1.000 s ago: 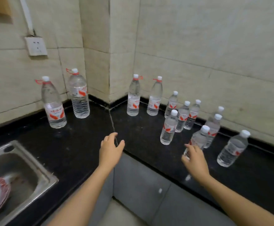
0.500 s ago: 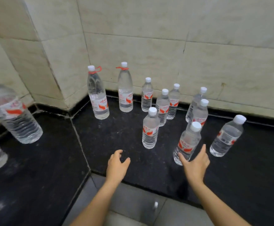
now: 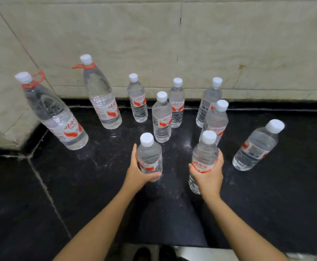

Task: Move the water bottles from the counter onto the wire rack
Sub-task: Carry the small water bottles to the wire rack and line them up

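Several clear water bottles with white caps and red labels stand on a black counter [image 3: 78, 185]. My left hand [image 3: 137, 174] grips the near left small bottle [image 3: 149, 155] around its lower half. My right hand [image 3: 208, 175] grips the near right small bottle [image 3: 203, 155] around its middle. Both bottles are upright. Several more small bottles [image 3: 162, 117] stand behind them, and another small bottle [image 3: 255, 147] stands to the right. Two large bottles [image 3: 103, 95] with red carry rings stand at the back left. No wire rack is in view.
A beige tiled wall [image 3: 191, 44] runs right behind the bottles, with a corner jutting out at the left. The counter's front edge is near the frame's bottom, with my dark shoes [image 3: 153, 254] on the floor below it.
Both hands have reached forward from above the counter's front and closed round the two nearest small bottles. The view has moved closer and turned right, so the sink and far left bottles are gone.
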Motion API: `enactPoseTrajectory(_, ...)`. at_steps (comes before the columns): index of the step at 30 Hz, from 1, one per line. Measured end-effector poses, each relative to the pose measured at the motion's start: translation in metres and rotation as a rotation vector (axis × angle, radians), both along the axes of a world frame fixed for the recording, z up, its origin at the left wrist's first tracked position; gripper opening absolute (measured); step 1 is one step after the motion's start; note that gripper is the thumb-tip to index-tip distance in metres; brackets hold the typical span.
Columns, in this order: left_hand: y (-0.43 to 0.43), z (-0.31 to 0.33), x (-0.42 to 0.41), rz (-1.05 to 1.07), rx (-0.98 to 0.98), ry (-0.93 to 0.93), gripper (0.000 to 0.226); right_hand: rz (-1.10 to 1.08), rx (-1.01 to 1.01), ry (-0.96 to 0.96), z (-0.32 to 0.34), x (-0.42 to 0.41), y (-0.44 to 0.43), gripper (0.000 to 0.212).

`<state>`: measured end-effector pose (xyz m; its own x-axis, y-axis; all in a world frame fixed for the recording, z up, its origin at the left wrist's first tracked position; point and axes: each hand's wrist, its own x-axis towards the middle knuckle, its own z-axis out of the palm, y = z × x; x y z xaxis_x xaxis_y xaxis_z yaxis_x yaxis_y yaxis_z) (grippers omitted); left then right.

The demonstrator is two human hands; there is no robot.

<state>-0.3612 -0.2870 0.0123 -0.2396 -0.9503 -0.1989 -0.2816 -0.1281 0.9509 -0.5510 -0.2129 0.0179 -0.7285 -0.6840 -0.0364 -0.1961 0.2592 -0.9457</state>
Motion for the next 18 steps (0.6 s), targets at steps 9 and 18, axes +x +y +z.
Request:
enactPoseTrajectory(9, -0.010, 0.006, -0.024, 0.105, 0.012, -0.044, 0.075, 0.043, 0.072, 0.029, 0.012, 0.005, 0.012, 0.083)
enactPoseTrajectory(18, -0.002, 0.011, -0.010, 0.065, -0.016, -0.102, 0.064, 0.006, 0.128, 0.063, 0.026, 0.029, 0.022, 0.078)
